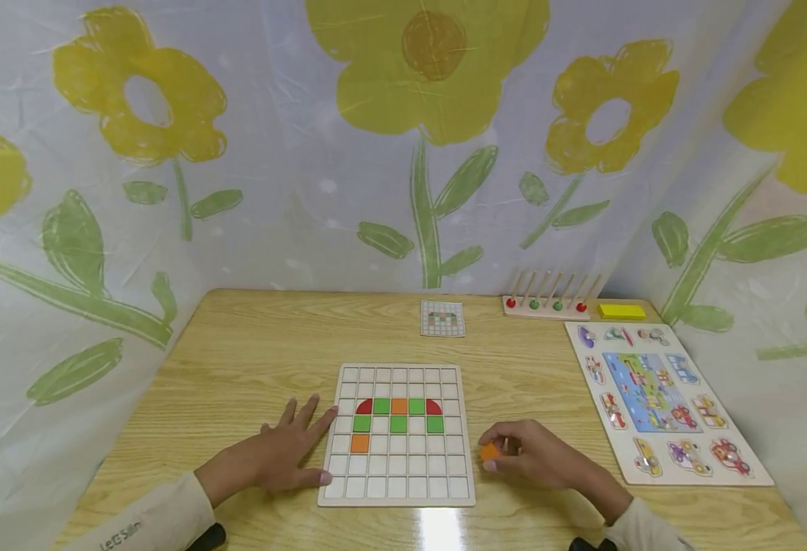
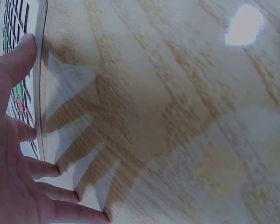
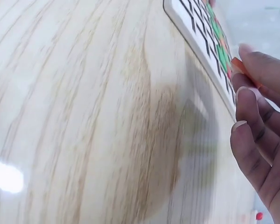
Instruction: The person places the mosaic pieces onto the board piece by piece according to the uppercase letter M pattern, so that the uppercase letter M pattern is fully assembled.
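A white grid board (image 1: pixel 399 490) lies flat on the wooden table. Green and orange square tiles and two red quarter-round tiles form an arch in its cells, with an orange tile (image 1: pixel 360 443) lowest at the left. My left hand (image 1: pixel 282 451) is spread at the board's left edge, thumb and index finger touching the rim. Just right of the board, my right hand (image 1: pixel 534 455) pinches an orange square tile (image 1: pixel 490 451) between thumb and fingers. The right wrist view shows that orange tile (image 3: pixel 244 71) edge-on, partly hidden by the fingers.
A small pattern card (image 1: pixel 442 319) lies behind the board. At the back right stand a peg rack (image 1: pixel 547 308) with red and green beads and a yellow block (image 1: pixel 621 311). A knobbed picture puzzle (image 1: pixel 665 405) lies along the right side. Flowered cloth (image 1: pixel 272 191) hangs behind the table.
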{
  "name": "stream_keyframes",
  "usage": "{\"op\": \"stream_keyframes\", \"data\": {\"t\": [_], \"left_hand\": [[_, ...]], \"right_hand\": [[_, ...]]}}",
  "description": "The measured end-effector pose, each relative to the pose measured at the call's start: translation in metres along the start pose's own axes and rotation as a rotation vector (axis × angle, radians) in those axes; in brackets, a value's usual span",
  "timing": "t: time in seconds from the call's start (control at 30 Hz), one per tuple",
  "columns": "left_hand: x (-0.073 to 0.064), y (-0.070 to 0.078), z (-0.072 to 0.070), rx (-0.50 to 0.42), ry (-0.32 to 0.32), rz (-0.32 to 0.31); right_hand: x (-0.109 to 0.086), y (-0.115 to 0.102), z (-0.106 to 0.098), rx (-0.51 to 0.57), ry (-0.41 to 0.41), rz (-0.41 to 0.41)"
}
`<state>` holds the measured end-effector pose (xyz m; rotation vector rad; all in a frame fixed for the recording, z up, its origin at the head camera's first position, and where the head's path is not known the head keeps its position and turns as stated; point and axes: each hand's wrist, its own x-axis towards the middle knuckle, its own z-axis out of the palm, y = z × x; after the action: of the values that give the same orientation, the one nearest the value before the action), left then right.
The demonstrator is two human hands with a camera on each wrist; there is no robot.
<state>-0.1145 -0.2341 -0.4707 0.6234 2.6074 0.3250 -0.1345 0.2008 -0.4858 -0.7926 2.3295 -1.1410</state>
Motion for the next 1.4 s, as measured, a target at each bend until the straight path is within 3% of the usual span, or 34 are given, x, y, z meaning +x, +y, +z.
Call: {"op": "stream_keyframes", "data": {"t": [0.47, 0.97, 1.4], "left_hand": [[0.000, -0.001, 0.001, -0.020, -0.018, -0.007], [0.000, -0.004, 0.003, -0.042, -0.029, -0.019], [0.002, -0.003, 0.003, -0.016, -0.015, -0.017]], "right_hand": [[0.023, -0.010, 0.015, 0.104, -0.019, -0.031], [0.049, -0.016, 0.037, 0.057, 0.052, 0.006], [0.060, -0.023, 0.048, -0.038, 0.136, 0.053]]}}
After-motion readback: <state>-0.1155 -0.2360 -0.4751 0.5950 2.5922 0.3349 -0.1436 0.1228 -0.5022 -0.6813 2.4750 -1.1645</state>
